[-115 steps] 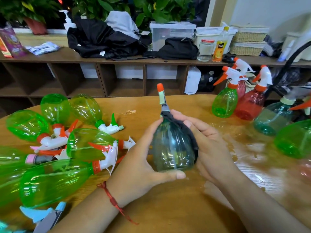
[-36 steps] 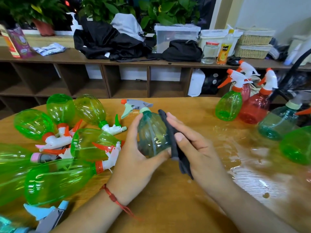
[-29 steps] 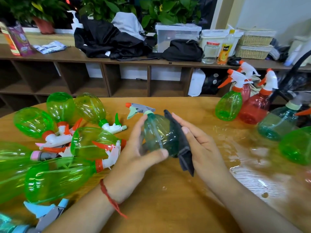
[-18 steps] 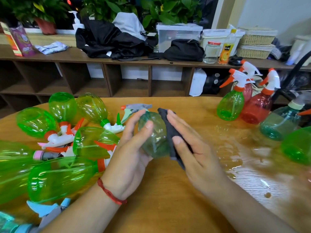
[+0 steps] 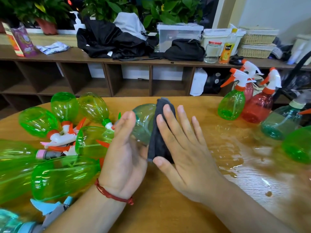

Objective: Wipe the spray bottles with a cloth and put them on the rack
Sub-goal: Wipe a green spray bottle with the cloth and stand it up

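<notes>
Since half a second ago, both hands have flattened: the left hand (image 5: 124,152) and right hand (image 5: 183,148) now sandwich the teal spray bottle (image 5: 143,121) over the middle of the wooden table (image 5: 168,216), fingers straight, the right pressing a dark cloth (image 5: 158,132) against it. With nothing curled round it, the bottle could squirt free into the green bottles (image 5: 64,175) lying left.

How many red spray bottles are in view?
2. One red bottle stands at the right of the table, beside the upright green bottle; a second red bottle stands behind that green one, mostly hidden. More may lie out of view.
</notes>
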### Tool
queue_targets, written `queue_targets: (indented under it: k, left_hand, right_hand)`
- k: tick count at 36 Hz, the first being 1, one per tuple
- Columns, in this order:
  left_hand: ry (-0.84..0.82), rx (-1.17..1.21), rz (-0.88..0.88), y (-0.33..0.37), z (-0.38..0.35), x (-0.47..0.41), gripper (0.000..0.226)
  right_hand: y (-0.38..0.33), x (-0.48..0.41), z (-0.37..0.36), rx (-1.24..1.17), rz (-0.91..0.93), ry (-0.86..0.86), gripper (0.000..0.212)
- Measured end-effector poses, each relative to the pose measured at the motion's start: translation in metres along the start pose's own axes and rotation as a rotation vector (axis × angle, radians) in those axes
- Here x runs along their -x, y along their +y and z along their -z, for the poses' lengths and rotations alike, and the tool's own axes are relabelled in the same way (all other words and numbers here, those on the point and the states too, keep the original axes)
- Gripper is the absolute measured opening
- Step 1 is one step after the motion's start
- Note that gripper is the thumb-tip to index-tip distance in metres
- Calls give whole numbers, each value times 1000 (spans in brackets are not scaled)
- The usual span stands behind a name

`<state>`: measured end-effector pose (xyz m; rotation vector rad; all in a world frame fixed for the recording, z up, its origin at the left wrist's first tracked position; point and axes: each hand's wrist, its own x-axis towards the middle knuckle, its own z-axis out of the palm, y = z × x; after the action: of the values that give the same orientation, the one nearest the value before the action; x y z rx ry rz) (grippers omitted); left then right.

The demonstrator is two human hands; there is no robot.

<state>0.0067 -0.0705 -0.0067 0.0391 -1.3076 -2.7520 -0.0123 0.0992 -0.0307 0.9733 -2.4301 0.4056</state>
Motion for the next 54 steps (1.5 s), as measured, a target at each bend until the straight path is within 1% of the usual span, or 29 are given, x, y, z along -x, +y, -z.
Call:
queue_targets:
  k: [2,3,5,7,11,14,16,18,20,22,24,26,29,31,33,35,38,40,43,46,48,50,52,54]
  left_hand:
    - [33,26,2,5,3,-2,75]
    - [43,43,9,6,5,-3,77]
    - [31,32,9,5,9,-4,72]
    - [15,21,19,1,9,-2,66]
    - [41,33,22,-6,6,0,67]
    - [51,33,-14,-7,8,-1,63]
    - [59,50,5,-3,9,-3,70]
    - [32,87,31,0,10,-4,75]
    - [14,83,29,0,9,-2,70]
    - [15,83,31,-3,5,1,66]
    - [31,93,29,-6,1,4,66]
    - [48,73,-31,-9,-3,6,61]
    - [14,12,-117,-9,-7,7,57]
    - [19,1,-117,-4,-7,7,55]
    - [9,1,-78,-1,-5,6,53]
    - [-9,12,-55,-3,-3,6,54]
    - [-16,60,-79,-3,-8,7,56]
    - [-20,63,-114,-5,-8,7,58]
    - [-67,56,-116,-9,-10,9,62]
    - [-89,8,-150,-10,-11,11,61]
    - [-74,-67,-204,-11,-10,10,60]
    - [-36,-152,-253,-12,-8,8,60]
    - [-18,-261,-317,-13,-4,6,64]
    - [-28,-397,-396,-14,-1,5,67]
  right_hand:
    - [-5,2,-2,4,18,-57,80]
    - [-7,3,-2,4,44,-84,82]
    - [-9,2,-4,4,98,-111,83]
    - [-7,-2,-3,-5,116,-100,80]
    - [0,-7,2,-88,31,-24,77]
    - [-3,-4,3,-150,-28,-34,78]
    - [-8,0,1,-140,1,-71,79]
    - [-12,1,-2,-107,71,-109,81]
    - [-13,-2,-2,-88,118,-117,81]
    - [-9,-7,1,-77,126,-88,78]
    - [-3,-9,5,-88,98,-33,76]
    - [0,-8,7,-143,33,12,75]
    - [-2,-4,9,-217,-33,21,76]
    - [-8,-1,9,-189,15,-2,76]
    - [-15,0,7,-146,99,-46,76]
    - [-16,-3,7,-141,142,-65,73]
    - [-10,-9,12,-149,127,5,67]
    - [-4,-10,15,-220,49,62,63]
    - [6,-7,12,-406,-123,114,59]
    - [11,-1,9,-763,-316,116,53]
    - [9,-2,7,-986,-429,97,48]
    - [5,-4,5,-1155,-514,118,47]
    - [2,-8,4,-1255,-558,156,45]
    - [1,-10,5,-1301,-559,185,41]
